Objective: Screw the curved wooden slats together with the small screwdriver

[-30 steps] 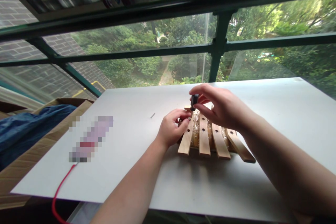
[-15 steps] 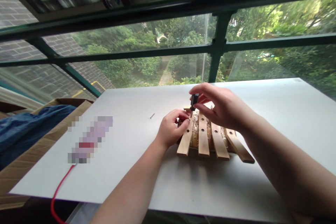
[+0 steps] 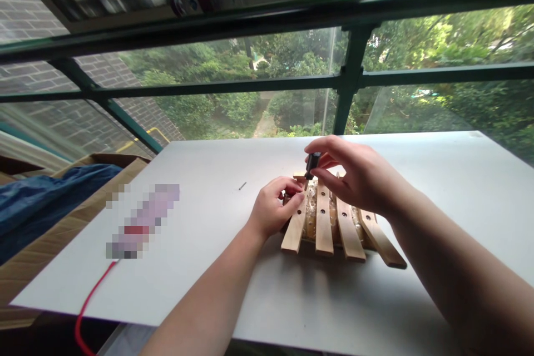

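Several wooden slats with drilled holes lie fanned out on a white table, over a clear plastic bag. My right hand is closed on a small black screwdriver, held upright with its tip down at the far end of the leftmost slat. My left hand is pinched at that same slat end, right under the tool tip. What its fingertips hold is too small to make out.
A small loose screw lies on the table to the left of my hands. Farther left lies a blurred-out object with a red cord. A cardboard box with blue cloth stands at the left. Window frames rise behind the table.
The view has shifted slightly, so everything sits a little lower in the picture. Both hands stay at the slat end with the screwdriver upright.
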